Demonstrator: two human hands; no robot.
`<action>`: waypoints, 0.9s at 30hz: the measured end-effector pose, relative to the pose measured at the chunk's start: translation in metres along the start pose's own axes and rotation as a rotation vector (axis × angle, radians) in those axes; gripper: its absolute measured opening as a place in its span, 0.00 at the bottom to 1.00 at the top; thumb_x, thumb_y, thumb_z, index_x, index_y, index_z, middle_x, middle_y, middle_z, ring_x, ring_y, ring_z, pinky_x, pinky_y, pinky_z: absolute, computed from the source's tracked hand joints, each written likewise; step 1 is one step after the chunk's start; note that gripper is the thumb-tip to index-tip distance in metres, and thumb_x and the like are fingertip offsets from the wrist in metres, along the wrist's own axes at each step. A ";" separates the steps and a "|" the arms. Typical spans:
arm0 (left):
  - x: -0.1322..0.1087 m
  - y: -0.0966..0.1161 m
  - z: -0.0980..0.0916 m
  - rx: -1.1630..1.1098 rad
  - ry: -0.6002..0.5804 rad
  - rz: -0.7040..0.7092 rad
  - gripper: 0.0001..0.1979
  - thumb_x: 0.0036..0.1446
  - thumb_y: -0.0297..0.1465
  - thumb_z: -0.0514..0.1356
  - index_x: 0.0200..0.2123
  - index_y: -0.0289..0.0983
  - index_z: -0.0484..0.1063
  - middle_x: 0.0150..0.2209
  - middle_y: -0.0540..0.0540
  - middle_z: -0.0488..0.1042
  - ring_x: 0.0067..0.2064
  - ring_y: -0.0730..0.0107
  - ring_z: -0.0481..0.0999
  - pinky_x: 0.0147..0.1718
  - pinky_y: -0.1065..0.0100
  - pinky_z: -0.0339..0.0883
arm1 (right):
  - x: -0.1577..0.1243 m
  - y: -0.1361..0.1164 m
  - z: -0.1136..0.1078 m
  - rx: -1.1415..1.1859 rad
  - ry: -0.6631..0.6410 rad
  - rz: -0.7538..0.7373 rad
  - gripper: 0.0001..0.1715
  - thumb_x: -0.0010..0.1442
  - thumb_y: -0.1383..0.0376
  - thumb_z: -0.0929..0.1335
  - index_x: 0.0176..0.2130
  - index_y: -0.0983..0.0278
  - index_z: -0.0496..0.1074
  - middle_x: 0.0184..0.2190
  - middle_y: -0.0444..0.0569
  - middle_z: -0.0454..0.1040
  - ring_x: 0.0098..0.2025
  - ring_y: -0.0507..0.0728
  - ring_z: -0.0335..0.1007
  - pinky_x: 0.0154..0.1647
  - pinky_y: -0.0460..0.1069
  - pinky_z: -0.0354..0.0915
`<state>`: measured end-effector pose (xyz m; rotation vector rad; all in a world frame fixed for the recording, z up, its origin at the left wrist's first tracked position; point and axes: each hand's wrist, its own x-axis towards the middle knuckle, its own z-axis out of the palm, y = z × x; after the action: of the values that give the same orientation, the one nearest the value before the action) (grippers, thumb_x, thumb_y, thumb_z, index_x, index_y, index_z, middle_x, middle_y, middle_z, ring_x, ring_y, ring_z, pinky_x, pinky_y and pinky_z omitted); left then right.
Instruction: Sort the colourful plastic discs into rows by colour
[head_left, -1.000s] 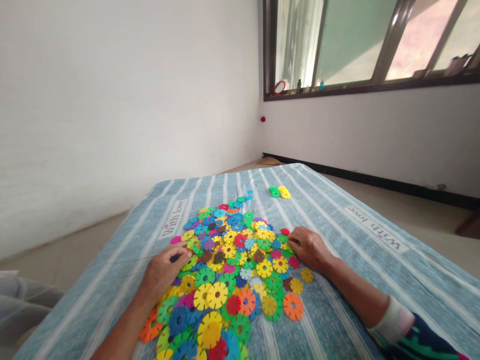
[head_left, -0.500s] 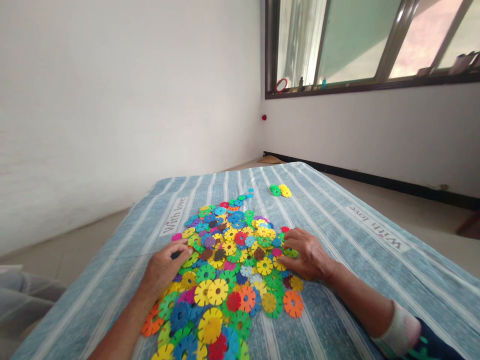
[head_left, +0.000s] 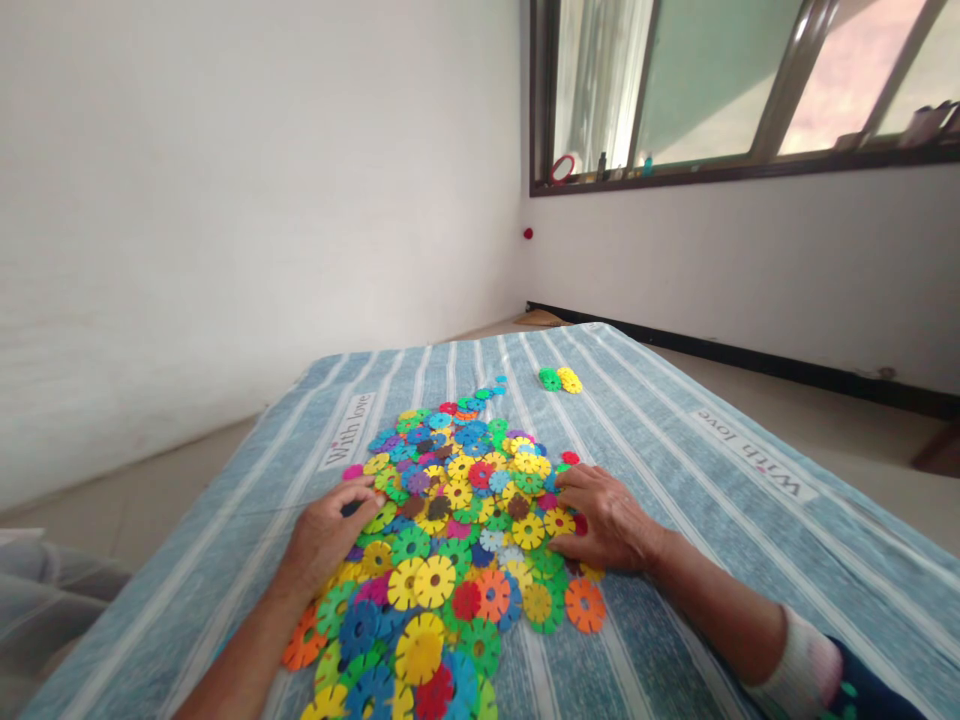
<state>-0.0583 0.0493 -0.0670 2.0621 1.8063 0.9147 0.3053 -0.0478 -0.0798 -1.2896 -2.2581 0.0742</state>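
A broad heap of colourful notched plastic discs [head_left: 435, 582] covers the middle of the cloth, in yellow, green, blue, red, orange and other colours. At the heap's left edge rests my left hand [head_left: 330, 530], thumb and forefinger curled close together over the discs; whatever lies between their tips is hidden. My right hand [head_left: 611, 520] is at the right edge, thumb and fingers apart, reaching over the discs. Between them shows a yellow disc [head_left: 559, 521], and I cannot see any disc held. An orange disc [head_left: 585, 605] lies just below that hand.
A striped blue cloth [head_left: 675, 430] covers the table. Near its far end, a green stack of discs [head_left: 550, 379] lies beside a yellow stack of discs [head_left: 570, 380]. White walls stand behind; a window [head_left: 712, 80] is at upper right. Grey fabric [head_left: 52, 600] appears at lower left.
My right hand has shifted slightly left and nearer to me, uncovering a red disc at the far right of the heap. My left hand stays in place.
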 end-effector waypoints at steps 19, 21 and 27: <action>0.001 -0.009 0.003 0.006 0.009 0.035 0.18 0.45 0.48 0.56 0.23 0.42 0.76 0.47 0.45 0.79 0.51 0.51 0.76 0.52 0.61 0.66 | 0.000 0.003 0.000 0.097 -0.022 0.039 0.22 0.45 0.59 0.75 0.42 0.61 0.77 0.47 0.52 0.71 0.49 0.62 0.67 0.54 0.57 0.61; 0.001 -0.007 0.002 0.001 0.003 0.024 0.18 0.45 0.48 0.56 0.24 0.41 0.76 0.47 0.45 0.79 0.51 0.51 0.76 0.53 0.60 0.66 | 0.000 0.004 0.001 0.103 -0.008 0.029 0.20 0.45 0.60 0.74 0.41 0.62 0.76 0.47 0.52 0.71 0.49 0.61 0.67 0.54 0.57 0.61; 0.000 0.000 0.001 0.007 0.009 0.025 0.17 0.45 0.48 0.56 0.22 0.42 0.76 0.46 0.46 0.79 0.49 0.51 0.77 0.53 0.60 0.66 | -0.002 0.001 0.004 0.110 0.093 0.015 0.18 0.48 0.58 0.73 0.39 0.63 0.75 0.48 0.53 0.71 0.51 0.62 0.66 0.54 0.58 0.60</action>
<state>-0.0580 0.0494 -0.0675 2.0927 1.7946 0.9268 0.3047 -0.0477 -0.0845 -1.2266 -2.1356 0.1390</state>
